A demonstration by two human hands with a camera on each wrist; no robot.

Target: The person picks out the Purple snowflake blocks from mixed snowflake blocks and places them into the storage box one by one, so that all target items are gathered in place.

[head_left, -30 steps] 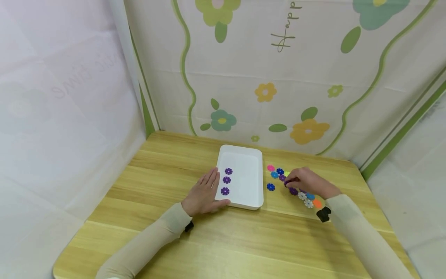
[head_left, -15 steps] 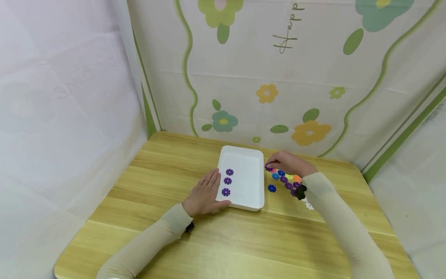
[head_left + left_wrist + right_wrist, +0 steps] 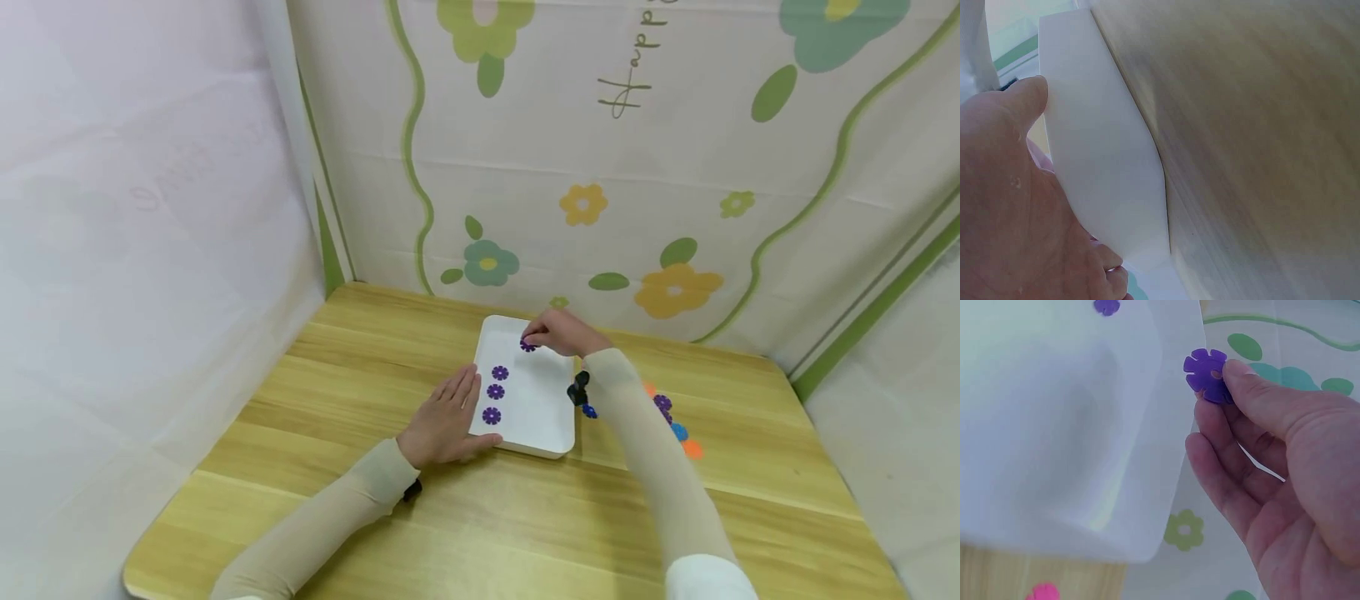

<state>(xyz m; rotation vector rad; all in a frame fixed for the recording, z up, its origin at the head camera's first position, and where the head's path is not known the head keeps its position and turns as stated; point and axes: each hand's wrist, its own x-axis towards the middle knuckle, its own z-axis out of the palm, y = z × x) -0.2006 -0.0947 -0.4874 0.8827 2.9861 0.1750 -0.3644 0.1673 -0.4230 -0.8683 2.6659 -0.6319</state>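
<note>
My right hand (image 3: 560, 331) pinches a purple snowflake disc (image 3: 1206, 375) between thumb and fingers, over the far part of the white tray (image 3: 536, 429). Notches run round the disc's edge. Three more purple discs lie in a column along the tray's left side, among them a middle disc (image 3: 496, 392). My left hand (image 3: 442, 423) lies with straight fingers against the tray's left wall and its thumb at the near corner. In the left wrist view that thumb and palm rest along the rim of the tray wall (image 3: 1097, 125).
Right of the tray, partly hidden by my right forearm, loose discs lie on the wooden table (image 3: 360, 333): a dark blue disc (image 3: 590, 411), an orange disc (image 3: 693, 450), a light blue disc (image 3: 679, 431) and several others. A printed cloth (image 3: 525, 167) hangs behind the table.
My right hand has moved left from the loose discs to above the tray, carrying a purple disc. The left hand has stayed against the tray. The head view has shifted slightly.
</note>
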